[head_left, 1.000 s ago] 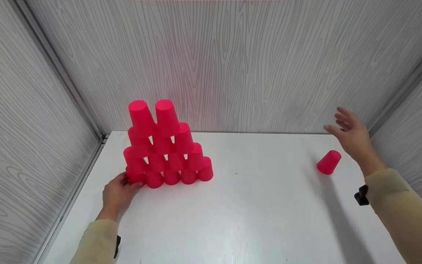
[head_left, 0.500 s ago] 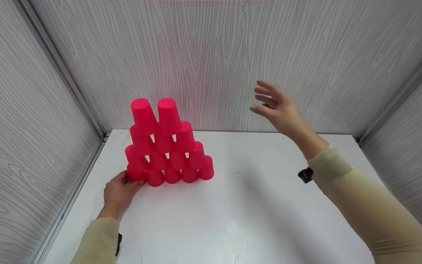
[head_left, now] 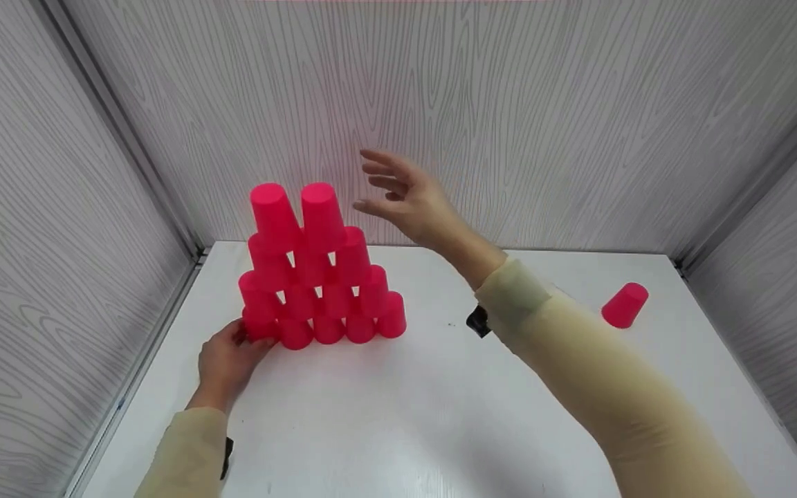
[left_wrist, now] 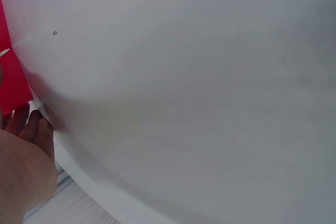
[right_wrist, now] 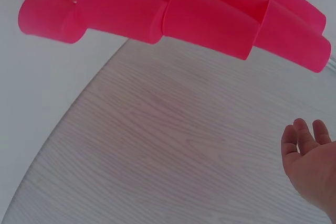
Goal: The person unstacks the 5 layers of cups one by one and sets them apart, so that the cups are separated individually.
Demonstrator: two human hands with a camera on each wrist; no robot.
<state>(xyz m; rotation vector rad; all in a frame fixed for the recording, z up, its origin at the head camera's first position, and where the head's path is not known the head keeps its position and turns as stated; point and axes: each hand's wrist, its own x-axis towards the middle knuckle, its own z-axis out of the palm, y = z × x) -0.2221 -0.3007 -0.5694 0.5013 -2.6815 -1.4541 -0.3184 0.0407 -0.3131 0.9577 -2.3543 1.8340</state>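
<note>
Pinkish-red all over, smooth and plain, the tapered cups stand upside down in a stack (head_left: 312,268) on the left part of a white table (head_left: 371,422). Its tiers run five, four, three and two from the bottom up, each cup bridging the two beneath it, with small pale gaps showing between the walls. The flat round bases of the top pair face upward and look brightest; the lower tiers are a deeper red. From the right wrist the walls look pinker, with dark shading where cups meet.

The left hand (head_left: 229,356) grips the leftmost bottom cup (head_left: 260,326), thumb across the front and fingers round the far side. The right hand (head_left: 409,200) is raised just beside the top tier, apart from it, its fingers loosely extended and the thumb held away from them.

A matching lone cup (head_left: 625,305) stands upside down near the table's right side, well apart from the stack. Behind rises a grey wood-grained wall (head_left: 544,124).
</note>
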